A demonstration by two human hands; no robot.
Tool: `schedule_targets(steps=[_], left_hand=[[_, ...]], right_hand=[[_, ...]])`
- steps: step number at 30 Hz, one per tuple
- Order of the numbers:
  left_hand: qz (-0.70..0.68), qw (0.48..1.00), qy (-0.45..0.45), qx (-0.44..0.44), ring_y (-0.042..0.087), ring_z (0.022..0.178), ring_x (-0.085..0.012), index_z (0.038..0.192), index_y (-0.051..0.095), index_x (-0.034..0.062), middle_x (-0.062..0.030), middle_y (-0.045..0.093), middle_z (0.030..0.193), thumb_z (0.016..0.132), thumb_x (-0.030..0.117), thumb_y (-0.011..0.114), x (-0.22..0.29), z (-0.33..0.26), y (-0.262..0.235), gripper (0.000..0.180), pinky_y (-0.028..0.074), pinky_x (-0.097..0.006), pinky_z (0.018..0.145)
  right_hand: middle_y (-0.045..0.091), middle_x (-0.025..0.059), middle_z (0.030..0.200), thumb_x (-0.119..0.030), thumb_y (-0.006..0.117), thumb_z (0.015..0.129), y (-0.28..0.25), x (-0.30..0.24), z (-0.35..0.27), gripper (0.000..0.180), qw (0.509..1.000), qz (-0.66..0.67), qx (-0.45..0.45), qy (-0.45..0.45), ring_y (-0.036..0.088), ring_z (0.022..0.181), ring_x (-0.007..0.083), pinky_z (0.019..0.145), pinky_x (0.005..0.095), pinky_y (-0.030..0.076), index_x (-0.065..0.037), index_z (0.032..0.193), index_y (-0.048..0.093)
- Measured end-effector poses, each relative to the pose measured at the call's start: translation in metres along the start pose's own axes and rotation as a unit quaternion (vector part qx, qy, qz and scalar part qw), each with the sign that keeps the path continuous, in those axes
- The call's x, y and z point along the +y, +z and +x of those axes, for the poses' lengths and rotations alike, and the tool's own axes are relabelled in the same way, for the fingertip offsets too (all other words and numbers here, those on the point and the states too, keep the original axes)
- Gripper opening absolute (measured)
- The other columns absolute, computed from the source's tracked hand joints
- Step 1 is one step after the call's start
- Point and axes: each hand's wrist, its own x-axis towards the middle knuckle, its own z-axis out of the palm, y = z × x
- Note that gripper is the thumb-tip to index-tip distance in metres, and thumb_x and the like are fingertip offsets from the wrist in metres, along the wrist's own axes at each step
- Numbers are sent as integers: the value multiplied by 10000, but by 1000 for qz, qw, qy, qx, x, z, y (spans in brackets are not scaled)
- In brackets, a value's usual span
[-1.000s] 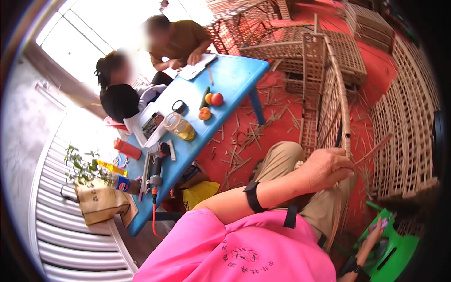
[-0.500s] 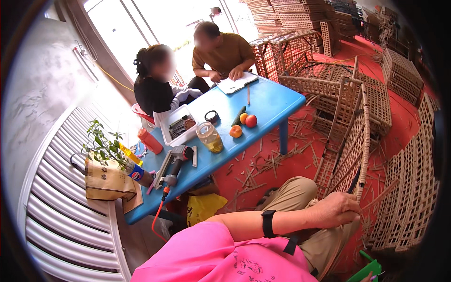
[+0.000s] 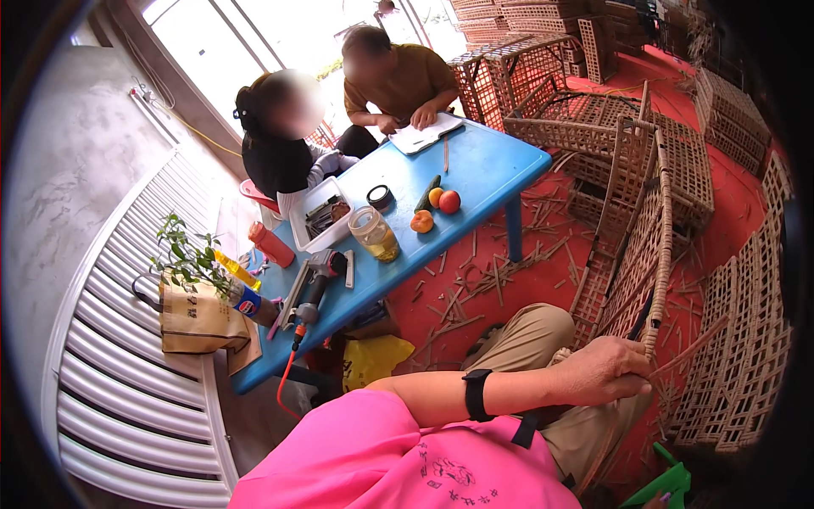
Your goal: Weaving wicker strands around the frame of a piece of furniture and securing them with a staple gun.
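Note:
My left hand (image 3: 600, 371), with a black band on its wrist, is closed at the lower end of a woven wicker basket frame (image 3: 660, 254). Its fingers pinch a thin brown cane strip (image 3: 691, 349), which sticks out to the right. The frame leans upright by my knee, its rim wrapped in cane. At the bottom right edge only a sliver of my right hand (image 3: 659, 503) shows, beside a green plastic object (image 3: 666, 482). Most of that hand is cut off, and its grip is hidden.
A blue table (image 3: 500, 170) holds a nail gun (image 3: 312, 293), a jar (image 3: 373, 234), fruit, and a white tray (image 3: 303, 227). Two people sit behind it, one with an open notebook (image 3: 426, 134). Woven panels (image 3: 729, 348) stand at right; cane scraps litter the red floor.
The view has shifted slightly. My left hand stays at the basket frame's end, its wrist a little higher. The person at the left leans further toward the table.

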Motion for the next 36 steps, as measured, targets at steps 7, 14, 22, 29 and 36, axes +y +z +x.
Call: schedule_targets(steps=[7,14,22,29,36], left_hand=[[-11,1000,-13,-9,554,722,-278,865,646,-10,-95,497,735,856,159,687,-1,2,4,174,425,-410,645],[-12,999,-44,-21,587,771,-327,844,666,5,-134,564,767,830,180,671,2,3,1,176,445,-425,686],[-1,999,-22,-25,530,744,-285,817,607,-12,-99,452,732,852,164,678,-2,1,3,193,414,-411,649],[-4,1000,-11,-24,529,753,-287,803,593,-9,-101,455,743,859,171,673,-4,0,3,204,416,-418,651],[-1,1000,-14,-26,534,755,-292,825,604,-14,-104,470,748,862,162,669,-3,-1,1,192,419,-417,658]], right_hand=[[642,262,1053,-295,624,867,-14,3,6,420,985,124,-110,47,601,929,399,832,479,473,70,1074,618],[635,252,1046,-290,622,849,-31,10,21,406,941,241,-219,95,596,933,396,830,484,469,57,1061,615],[627,240,1038,-285,620,829,-53,1,42,391,854,365,-338,155,590,938,392,828,490,464,41,1045,612],[621,230,1031,-280,619,812,-61,6,48,379,754,454,-431,197,585,943,389,826,495,459,28,1032,609],[614,220,1024,-275,617,794,-67,19,57,366,635,531,-510,232,579,947,385,824,500,455,15,1019,606]])
